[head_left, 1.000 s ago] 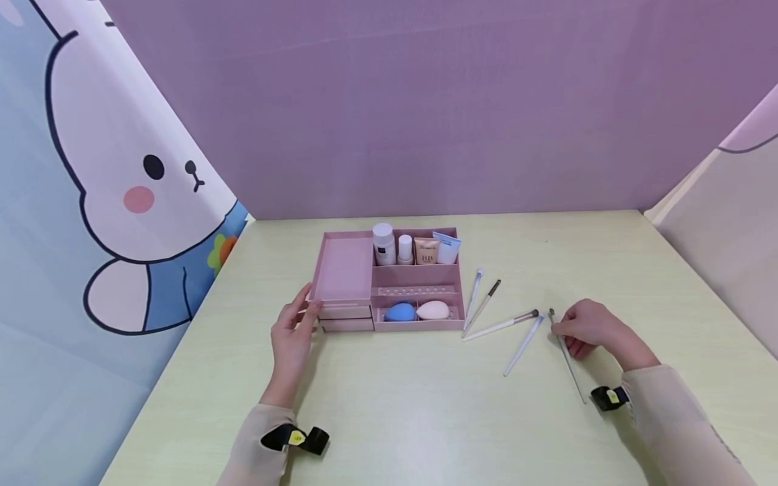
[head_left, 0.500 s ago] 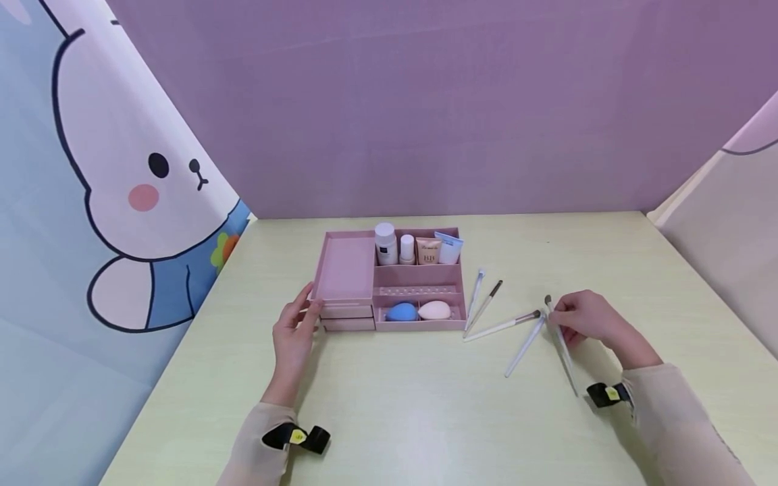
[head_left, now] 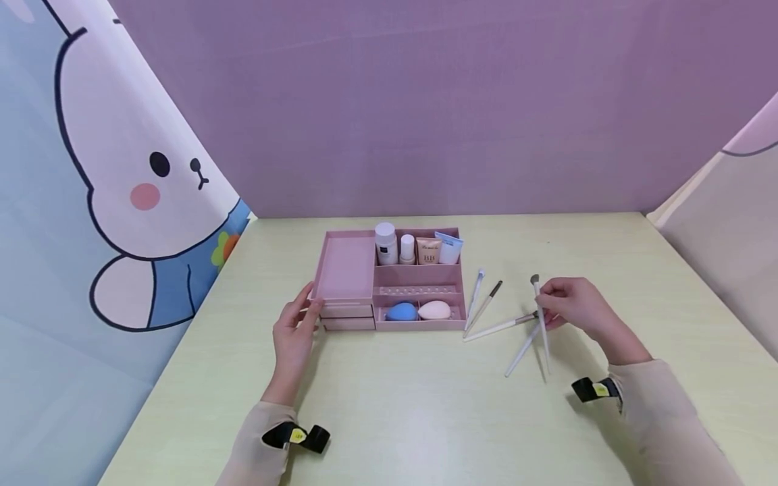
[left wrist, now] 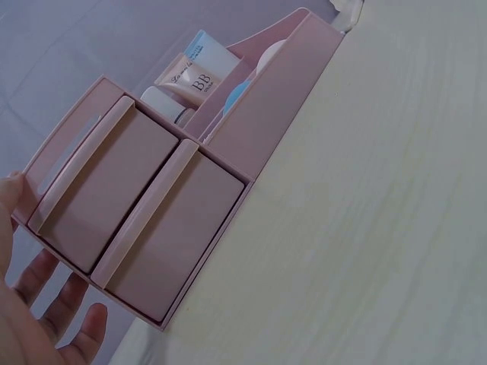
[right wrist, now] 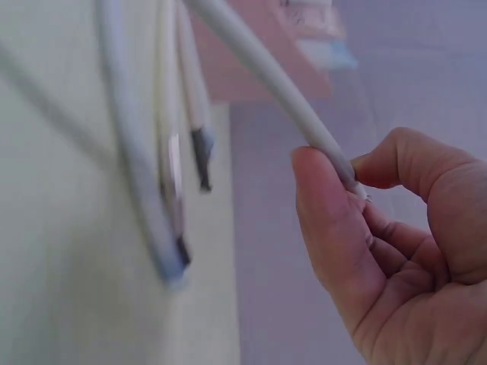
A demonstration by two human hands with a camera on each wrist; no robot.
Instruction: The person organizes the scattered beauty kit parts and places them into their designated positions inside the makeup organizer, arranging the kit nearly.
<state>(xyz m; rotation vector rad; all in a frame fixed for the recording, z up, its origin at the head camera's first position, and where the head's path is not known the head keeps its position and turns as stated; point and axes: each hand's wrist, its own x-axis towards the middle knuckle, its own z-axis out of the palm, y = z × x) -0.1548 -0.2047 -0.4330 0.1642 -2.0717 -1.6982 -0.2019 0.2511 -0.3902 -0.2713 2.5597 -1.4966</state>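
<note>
My right hand (head_left: 580, 307) pinches a makeup brush (head_left: 544, 344) between thumb and fingers near its dark bristle end. The brush is raised off the table, its white handle slanting down toward me. In the right wrist view its pale handle (right wrist: 266, 68) crosses above other brushes. Under it on the table lie a white brush with dark bristles (head_left: 498, 329) and another white brush (head_left: 521, 352). My left hand (head_left: 290, 344) touches the front left corner of a pink makeup organizer (head_left: 419, 325), thumb at the front edge, fingers spread along the side.
Two more brushes, one pale (head_left: 474, 297) and one dark-tipped (head_left: 484, 307), lie right of the organizer. It holds a white bottle (head_left: 385, 246), a smaller bottle, two tubes, a blue sponge (head_left: 401, 312) and a pink sponge (head_left: 434, 310). Two drawers (left wrist: 171, 228) face front.
My right hand has lifted the brush from the table and carried it left, over the other brushes. The left hand has stayed at the organizer's corner.
</note>
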